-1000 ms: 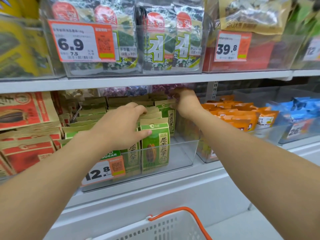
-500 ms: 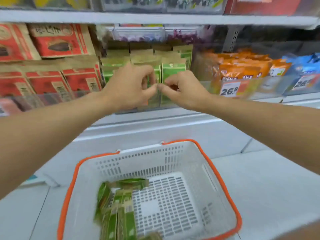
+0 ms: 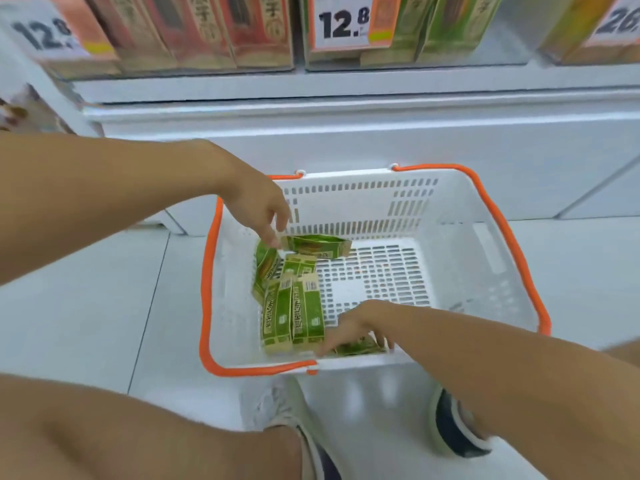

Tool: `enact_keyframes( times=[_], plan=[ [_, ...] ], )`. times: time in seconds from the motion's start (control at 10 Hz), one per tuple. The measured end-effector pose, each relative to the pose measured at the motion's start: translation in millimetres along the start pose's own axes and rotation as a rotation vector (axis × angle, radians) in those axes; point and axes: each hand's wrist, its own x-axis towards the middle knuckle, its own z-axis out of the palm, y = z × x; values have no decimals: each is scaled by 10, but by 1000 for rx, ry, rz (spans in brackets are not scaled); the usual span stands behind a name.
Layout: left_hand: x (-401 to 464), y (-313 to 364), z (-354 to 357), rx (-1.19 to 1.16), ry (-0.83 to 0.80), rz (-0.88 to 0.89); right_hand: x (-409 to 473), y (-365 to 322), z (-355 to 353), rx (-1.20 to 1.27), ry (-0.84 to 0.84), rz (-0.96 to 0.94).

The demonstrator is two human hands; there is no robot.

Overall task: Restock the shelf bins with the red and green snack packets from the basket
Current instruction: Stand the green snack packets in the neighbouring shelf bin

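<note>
The left hand (image 3: 258,209) pinched the end of a green packet (image 3: 315,245) at the basket's far side; the right hand (image 3: 353,332) grasped another packet (image 3: 356,348) at the near wall. More green packets (image 3: 291,306) lay in the white basket (image 3: 485,258), below the shelf bins (image 3: 467,60).

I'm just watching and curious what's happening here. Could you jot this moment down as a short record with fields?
Place: shop floor before a shelf of bins
Basket: white, orange handles, on the floor
Contents: only green packets, in its left part
Left hand: reaching in, fingertips at a top green packet
Right hand: over a packet at the near wall; grip unclear
Red packets: only in the shelf bin
Price tag: 12.8
</note>
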Motion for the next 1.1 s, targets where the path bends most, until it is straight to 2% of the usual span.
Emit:
enact_keyframes(
  times=[0.1, 0.2, 0.3, 0.4, 0.5, 0.6, 0.7, 0.8, 0.9, 1.0, 1.1],
  plan=[
    [-91, 33, -170, -10, -13, 5, 147, -57, 14, -71, 50, -27],
    [-166, 135, -354, 91, -24, 30, 89, 131, -265, 83, 98, 1],
    [-157, 272, -520, 70, -47, 76, -307, 426, -753, 281, 60, -49],
    [-170, 388, -778, -99, -50, 100, -1165, 694, -1338, 401, 174, -191],
    [-296, 515, -1187, -473, 5, 133, -2242, 791, -1761, 313, 500, -412],
    [-460, 656, -1601, -947, 98, 285, -3094, 853, -1843, 14, 1010, -513],
    [-553, 816, -1919, -1296, 203, 535, -3449, 986, -1766, -150, 1442, -641],
    [-575, 1021, -2122, -1497, 351, 640, -3453, 1133, -1772, -202, 1641, -720],
    [-503, 1161, -2262, -1345, 693, 525, -3426, 1239, -1861, -24, 1727, -664],
    [-515, 1256, -2371, -1292, 893, 534, -3418, 1374, -2027, 134, 1794, -654],
    [-593, 1342, -2480, -1158, 1079, 578, -3551, 1461, -2156, 234, 1753, -658]
  ],
)
